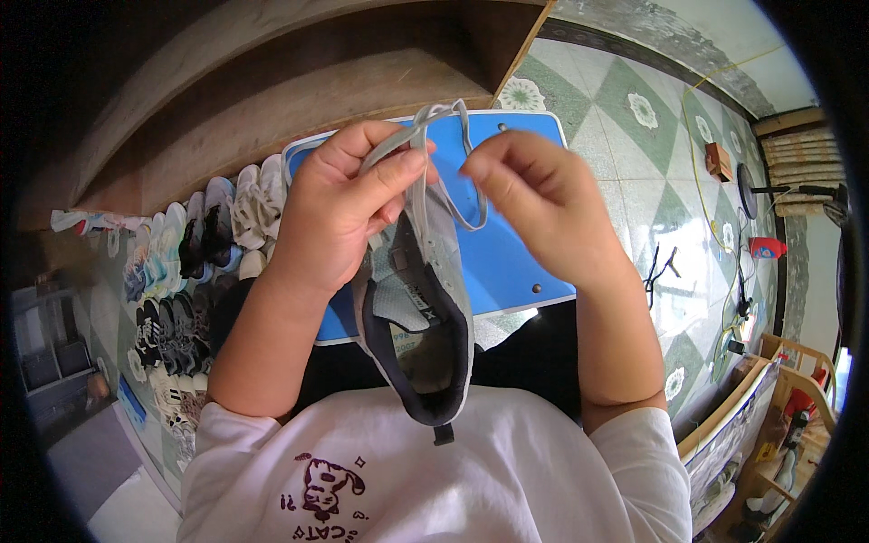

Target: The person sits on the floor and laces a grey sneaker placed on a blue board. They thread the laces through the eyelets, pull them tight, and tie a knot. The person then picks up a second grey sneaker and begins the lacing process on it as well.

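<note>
A grey sneaker [451, 271] with a dark padded collar lies with its heel towards my body, its toe hidden behind my left hand and the lace. My left hand [360, 186] pinches the light grey shoelace [419, 183] between thumb and fingers above the tongue. A loop of that lace hangs to the right, over the blue tabletop. My right hand [536, 190], slightly blurred, is beside this loop with its thumb and index finger close together; whether it grips any lace cannot be told. Beneath the shoe is a small blue table [509, 258] with a white rim.
Rows of shoes [204, 231] stand on the tiled floor at the left. An open wooden cabinet [339, 88] is beyond the table. At the right are cables, a red bottle [768, 248], a small box [718, 161] and a wooden rack [781, 434] holding shoes.
</note>
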`<state>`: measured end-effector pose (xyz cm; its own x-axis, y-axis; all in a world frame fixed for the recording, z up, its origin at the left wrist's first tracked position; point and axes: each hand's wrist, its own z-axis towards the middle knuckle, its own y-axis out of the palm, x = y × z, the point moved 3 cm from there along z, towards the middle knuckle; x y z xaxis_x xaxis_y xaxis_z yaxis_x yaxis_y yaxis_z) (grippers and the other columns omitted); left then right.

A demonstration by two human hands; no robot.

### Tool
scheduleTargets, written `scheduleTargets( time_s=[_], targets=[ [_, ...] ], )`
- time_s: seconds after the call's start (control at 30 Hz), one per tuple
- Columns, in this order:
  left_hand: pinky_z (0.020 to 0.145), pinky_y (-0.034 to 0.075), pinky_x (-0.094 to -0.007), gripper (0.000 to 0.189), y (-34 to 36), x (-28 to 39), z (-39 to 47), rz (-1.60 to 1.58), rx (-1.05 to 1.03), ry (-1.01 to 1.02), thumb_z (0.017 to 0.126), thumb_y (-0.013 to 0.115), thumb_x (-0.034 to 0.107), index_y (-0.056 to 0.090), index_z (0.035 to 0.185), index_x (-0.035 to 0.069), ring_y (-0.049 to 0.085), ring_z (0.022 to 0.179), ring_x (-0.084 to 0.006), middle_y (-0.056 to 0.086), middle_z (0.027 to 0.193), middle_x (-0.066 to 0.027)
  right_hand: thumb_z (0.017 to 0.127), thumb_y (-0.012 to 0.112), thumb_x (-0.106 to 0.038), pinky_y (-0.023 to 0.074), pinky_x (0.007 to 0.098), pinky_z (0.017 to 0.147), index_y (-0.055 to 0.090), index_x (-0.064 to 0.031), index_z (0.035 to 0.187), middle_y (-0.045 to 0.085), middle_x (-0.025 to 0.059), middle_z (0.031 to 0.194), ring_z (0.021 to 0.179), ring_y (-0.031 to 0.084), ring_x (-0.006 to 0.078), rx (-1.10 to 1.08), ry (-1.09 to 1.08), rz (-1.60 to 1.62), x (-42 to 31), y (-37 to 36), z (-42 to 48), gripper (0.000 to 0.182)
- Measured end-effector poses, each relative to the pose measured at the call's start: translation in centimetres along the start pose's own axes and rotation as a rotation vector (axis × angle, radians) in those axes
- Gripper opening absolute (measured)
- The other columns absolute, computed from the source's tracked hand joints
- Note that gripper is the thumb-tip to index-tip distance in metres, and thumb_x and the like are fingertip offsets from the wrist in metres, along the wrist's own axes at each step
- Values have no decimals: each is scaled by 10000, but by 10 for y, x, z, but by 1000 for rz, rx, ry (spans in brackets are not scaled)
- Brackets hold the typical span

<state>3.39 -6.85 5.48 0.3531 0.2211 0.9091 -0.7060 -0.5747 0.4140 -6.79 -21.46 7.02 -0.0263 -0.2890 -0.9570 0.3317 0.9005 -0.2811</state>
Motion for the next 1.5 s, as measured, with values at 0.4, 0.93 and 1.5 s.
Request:
scheduleTargets(
  time_s=[0.4, 0.93, 1.5],
  targets=[
    [534, 390, -213, 168, -8, 1, -2, 448, 122, 79, 909, 624, 200, 649, 890, 35, 504, 619, -58, 639, 752, -12, 847, 648, -113, 417, 220, 574, 590, -9, 863, 585, -5, 715, 635, 519, 69, -103, 249, 419, 10, 11, 9, 120],
    [589, 461, -359, 185, -17, -12, -13, 1351, 38, 102, 725, 710, 135, 620, 847, 29, 606, 651, -257, 618, 745, -122, 871, 629, -155, 394, 211, 591, 582, -43, 869, 634, 28, 755, 663, 515, 70, -44, 279, 262, 41, 27, 19, 121],
    [621, 468, -388, 163, -14, -15, -11, 1379, 20, 131, 733, 693, 128, 605, 829, 31, 616, 711, -313, 619, 766, -138, 871, 629, -136, 406, 210, 587, 579, -31, 893, 635, 32, 772, 670, 533, 73, -12, 250, 207, 53, 28, 20, 119]
  ],
)
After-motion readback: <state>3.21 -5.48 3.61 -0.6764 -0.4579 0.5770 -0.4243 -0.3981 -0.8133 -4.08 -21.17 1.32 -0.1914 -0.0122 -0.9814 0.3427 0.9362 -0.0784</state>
